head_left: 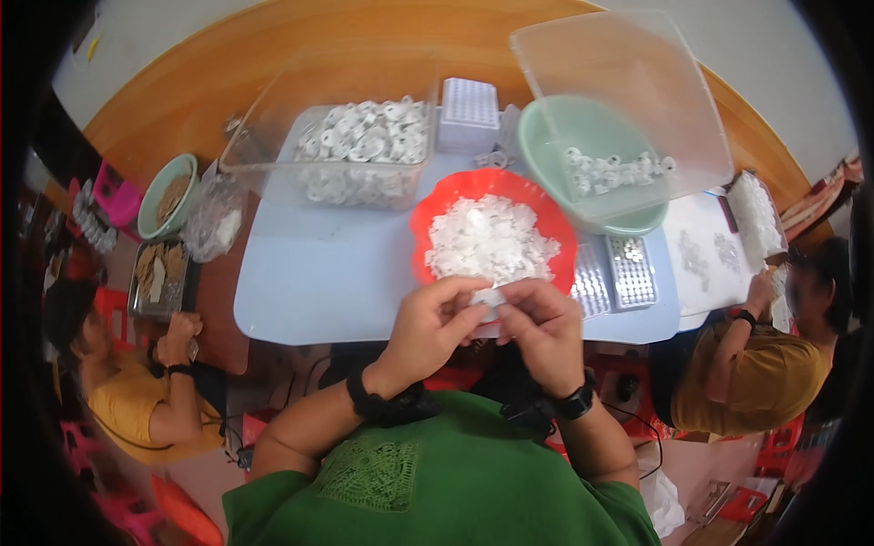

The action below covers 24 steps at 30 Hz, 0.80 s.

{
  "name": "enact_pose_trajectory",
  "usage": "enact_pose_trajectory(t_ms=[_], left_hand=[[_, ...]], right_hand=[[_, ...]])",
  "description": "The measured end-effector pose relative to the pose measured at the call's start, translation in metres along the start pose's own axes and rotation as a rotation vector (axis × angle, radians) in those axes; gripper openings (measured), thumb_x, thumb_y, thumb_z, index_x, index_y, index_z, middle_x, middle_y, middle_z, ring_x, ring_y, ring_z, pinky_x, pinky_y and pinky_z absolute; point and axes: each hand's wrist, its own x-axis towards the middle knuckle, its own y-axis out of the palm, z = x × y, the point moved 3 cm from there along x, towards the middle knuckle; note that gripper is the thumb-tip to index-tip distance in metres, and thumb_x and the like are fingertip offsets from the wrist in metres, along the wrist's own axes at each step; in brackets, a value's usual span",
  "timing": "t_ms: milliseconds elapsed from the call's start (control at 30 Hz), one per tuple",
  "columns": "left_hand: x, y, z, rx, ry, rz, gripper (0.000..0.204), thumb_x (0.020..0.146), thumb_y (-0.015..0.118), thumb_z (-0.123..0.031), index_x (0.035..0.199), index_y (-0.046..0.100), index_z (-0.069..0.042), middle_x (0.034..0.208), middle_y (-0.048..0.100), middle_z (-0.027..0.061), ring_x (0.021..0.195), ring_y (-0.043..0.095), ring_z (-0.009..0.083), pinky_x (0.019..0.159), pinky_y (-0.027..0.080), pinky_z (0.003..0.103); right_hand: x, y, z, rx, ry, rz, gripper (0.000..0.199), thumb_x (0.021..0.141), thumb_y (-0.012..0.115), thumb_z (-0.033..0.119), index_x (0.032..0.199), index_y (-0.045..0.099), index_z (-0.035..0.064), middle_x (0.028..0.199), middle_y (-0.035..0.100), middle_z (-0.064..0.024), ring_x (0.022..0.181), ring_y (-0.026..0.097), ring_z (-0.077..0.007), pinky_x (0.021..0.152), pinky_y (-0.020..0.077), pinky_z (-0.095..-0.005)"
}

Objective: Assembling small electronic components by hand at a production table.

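Pinching a small pale-white piece (489, 298) two-handed, at the near rim of a red, scalloped plastic bowl (564, 218).
With left grip (428, 329) and right grip (547, 335) nearly closed on it, thumbs against forefingers, covering too much to show its outline; facing, just beyond the grips, loose translucent-white pieces (492, 238) heaped in the bowl; working at a pale-blue bench (319, 264), with a clear rectangular plastic box (282, 166) of white ring-shaped parts (369, 129) beyond and left of the grips and a round pale-green basin (533, 146) beyond and right; could drop the piece through too light a pinch, losing it among lookalikes; could bend it by pressing too hard; could tip the bowl by catching its rim.
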Motion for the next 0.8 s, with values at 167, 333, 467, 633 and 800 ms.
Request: enact_pose_trajectory(t_ms=[167,333,467,633,800], left_hand=[[0.0,-0.01,0.0,0.115,0.056,0.01,0.016,0.088,0.057,-0.001,0.103,0.063,0.003,0.088,0.066,0.0062,0.076,0.061,0.0077,0.065,0.05,0.021],[0.002,-0.015,0.004,0.006,-0.049,0.012,0.02,0.089,0.058,-0.002,0.109,0.062,0.0,0.08,0.063,0.0018,0.06,0.054,0.0043,0.053,0.045,0.018],[0.004,-0.016,0.005,-0.125,-0.111,0.026,0.026,0.089,0.058,-0.002,0.114,0.06,-0.002,0.081,0.063,0.0022,0.06,0.056,0.0051,0.053,0.048,0.019],[0.025,-0.064,-0.028,-0.096,-0.138,-0.034,0.026,0.092,0.056,-0.013,0.113,0.059,0.002,0.081,0.063,0.0043,0.065,0.058,0.0084,0.058,0.05,0.022],[0.079,-0.13,-0.087,-0.41,0.145,-0.278,0.032,0.095,0.049,-0.021,0.115,0.056,0.002,0.099,0.065,0.0181,0.076,0.062,0.0137,0.069,0.05,0.023]], right_hand=[[0.003,0.001,-0.003,-0.067,0.071,0.109,0.014,0.085,0.06,-0.005,0.098,0.057,-0.0033,0.081,0.063,-0.0045,0.063,0.058,-0.0066,0.054,0.0476,-0.0188],[0.011,0.004,0.004,-0.1,0.128,0.147,0.012,0.085,0.061,-0.004,0.096,0.057,-0.0033,0.077,0.062,-0.0037,0.061,0.059,-0.0073,0.051,0.0485,-0.0201],[0.019,0.009,0.005,-0.068,0.15,0.191,0.015,0.085,0.061,-0.005,0.099,0.056,-0.0036,0.08,0.062,-0.0051,0.064,0.06,-0.0085,0.054,0.0498,-0.0211],[0.03,0.008,0.014,0.049,0.031,0.117,0.021,0.084,0.06,-0.005,0.104,0.058,-0.0023,0.085,0.061,-0.0025,0.069,0.059,-0.0065,0.058,0.0489,-0.02],[0.067,-0.062,0.056,-0.303,-0.052,0.034,0.012,0.085,0.061,0.001,0.096,0.061,-0.0009,0.077,0.062,-0.0024,0.063,0.059,-0.0067,0.055,0.0474,-0.0206]])
